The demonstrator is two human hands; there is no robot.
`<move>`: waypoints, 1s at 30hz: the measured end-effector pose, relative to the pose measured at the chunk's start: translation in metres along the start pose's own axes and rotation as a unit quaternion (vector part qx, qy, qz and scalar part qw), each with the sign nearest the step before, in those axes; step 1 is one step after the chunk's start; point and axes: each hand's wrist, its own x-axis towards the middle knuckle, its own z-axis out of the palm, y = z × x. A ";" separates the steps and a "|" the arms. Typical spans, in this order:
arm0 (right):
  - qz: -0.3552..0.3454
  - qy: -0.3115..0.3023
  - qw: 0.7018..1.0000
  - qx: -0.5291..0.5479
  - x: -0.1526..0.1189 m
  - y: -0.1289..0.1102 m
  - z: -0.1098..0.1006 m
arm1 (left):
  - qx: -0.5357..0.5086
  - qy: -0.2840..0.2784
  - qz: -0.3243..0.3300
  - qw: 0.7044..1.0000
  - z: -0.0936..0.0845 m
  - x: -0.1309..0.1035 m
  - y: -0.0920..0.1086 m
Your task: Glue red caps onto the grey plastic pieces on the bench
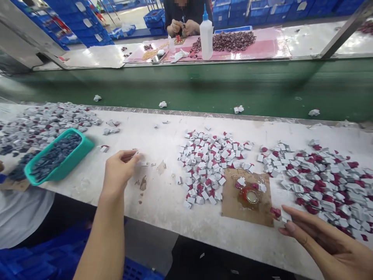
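Note:
My right hand [323,241] pinches a small white and dark-red piece [285,214] between thumb and fingers, at the lower right. Beside it lies a brown cardboard square [233,212] bearing a round red item with a shiny centre [250,196] and a few loose pieces. My left hand [121,167] is over the bench at centre left, fingers curled and thumb against them; whatever they may hold is too small to name. Between the hands lies a pile of white and dark-red pieces [204,155]. Another such pile [329,182] spreads at the right.
A teal basket [84,149] of dark pieces stands at the left, by a heap of pale pieces [52,120]. Behind the bench [163,140] runs a green belt [180,85] with scattered pieces. Across it, a person [186,19] works near a white bottle [206,39].

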 end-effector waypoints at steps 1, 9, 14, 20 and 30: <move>-0.006 0.003 1.000 0.014 -0.001 -0.010 0.004 | 0.001 -0.001 0.009 1.000 -0.003 -0.007 0.003; -0.157 0.018 0.987 0.024 0.000 -0.064 0.031 | 0.000 -0.068 0.095 0.993 0.008 -0.093 -0.015; -0.177 -0.012 0.984 0.027 0.001 -0.068 0.041 | 0.004 -0.075 0.081 0.994 0.018 -0.117 -0.020; -0.179 -0.026 0.982 0.046 0.006 -0.063 0.051 | -0.015 -0.129 0.058 0.990 0.013 -0.103 -0.028; -0.164 -0.030 0.983 0.070 0.005 -0.066 0.050 | 0.037 -0.190 0.073 0.978 0.010 -0.085 -0.030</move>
